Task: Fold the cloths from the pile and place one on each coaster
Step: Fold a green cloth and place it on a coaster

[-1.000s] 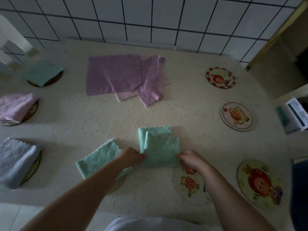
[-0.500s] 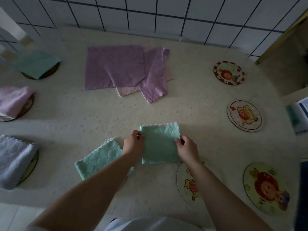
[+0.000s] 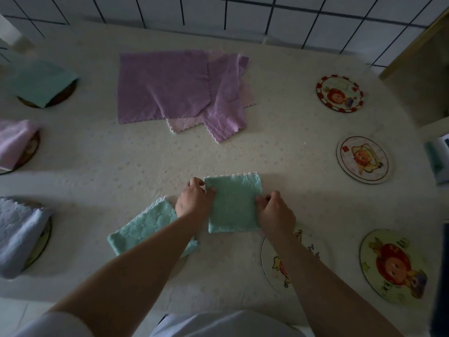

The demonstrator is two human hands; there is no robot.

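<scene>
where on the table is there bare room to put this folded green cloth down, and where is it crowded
Free: the four coasters on the right, nearest beside the right hand. Bare table lies between the purple pile and the folded green cloth. Crowded: the left edge and under the left hand, where another green cloth lies.

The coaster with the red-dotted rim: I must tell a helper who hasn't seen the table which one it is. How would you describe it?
Follow the table's right side to the far end, near the tiled wall. The coaster with the red-dotted rim is farthest of that row; only its rim has red blocks.
</scene>
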